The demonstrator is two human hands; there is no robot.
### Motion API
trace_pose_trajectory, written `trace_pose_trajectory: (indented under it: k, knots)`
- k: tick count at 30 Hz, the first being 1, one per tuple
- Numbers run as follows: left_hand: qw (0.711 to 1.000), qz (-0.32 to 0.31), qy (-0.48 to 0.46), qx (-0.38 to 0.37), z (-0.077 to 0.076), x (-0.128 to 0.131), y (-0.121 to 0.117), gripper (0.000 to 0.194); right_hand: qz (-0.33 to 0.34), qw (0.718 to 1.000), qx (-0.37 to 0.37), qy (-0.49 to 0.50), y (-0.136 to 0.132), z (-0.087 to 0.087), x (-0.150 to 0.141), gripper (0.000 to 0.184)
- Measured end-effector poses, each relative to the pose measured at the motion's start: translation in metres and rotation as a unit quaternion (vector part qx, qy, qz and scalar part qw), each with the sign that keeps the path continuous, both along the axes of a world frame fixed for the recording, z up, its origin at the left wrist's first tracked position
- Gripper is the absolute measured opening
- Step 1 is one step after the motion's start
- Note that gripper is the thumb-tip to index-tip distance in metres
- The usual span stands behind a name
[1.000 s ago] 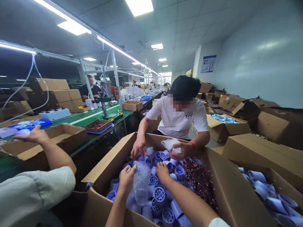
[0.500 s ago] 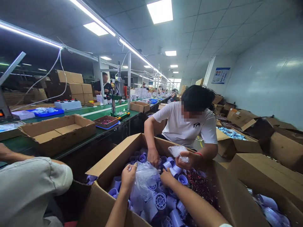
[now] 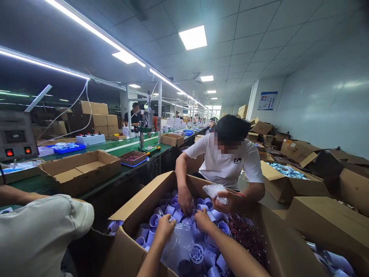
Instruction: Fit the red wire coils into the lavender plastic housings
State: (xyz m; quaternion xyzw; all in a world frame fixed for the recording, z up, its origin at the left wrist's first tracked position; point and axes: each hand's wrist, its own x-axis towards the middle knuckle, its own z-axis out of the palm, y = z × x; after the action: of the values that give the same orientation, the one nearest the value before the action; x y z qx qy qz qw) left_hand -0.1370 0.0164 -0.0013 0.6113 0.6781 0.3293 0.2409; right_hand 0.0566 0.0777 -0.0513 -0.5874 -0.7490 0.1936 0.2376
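Note:
My left hand (image 3: 165, 227) is closed on a clear plastic bag (image 3: 180, 242), which hangs down over the lilac plastic cups (image 3: 154, 220) in a large cardboard box (image 3: 138, 202). To its right, my right hand (image 3: 204, 221) is curled low among the cups, and its fingertips are partly hidden; what they hold I cannot make out. One cup (image 3: 196, 254) shows a spoked round end below my hands. Across the box, a co-worker's hand (image 3: 186, 202) reaches into the cups close to mine, while the other hand (image 3: 226, 202) holds crumpled clear plastic (image 3: 215, 191).
Small dark red pieces (image 3: 245, 232) lie in the box's right side. Another box of lilac parts (image 3: 334, 257) stands at the lower right. To the left is a green workbench (image 3: 127, 145) with a shallow carton (image 3: 80, 169) and a press (image 3: 147, 123). Someone's pale-clothed knee (image 3: 77, 215) is at the left.
My left hand has moved right and down, and the bag now hangs lower and flatter. My right hand stays among the cups. The camera view has tilted up slightly.

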Motion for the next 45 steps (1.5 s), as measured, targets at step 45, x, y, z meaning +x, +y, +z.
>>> trace_pose_trajectory:
  k: [45]
  knots:
    - [0.989,0.074,-0.108,0.075,0.017,-0.002,-0.002,0.024,-0.017,0.994,-0.081,0.073,-0.046,-0.015,-0.018,0.036]
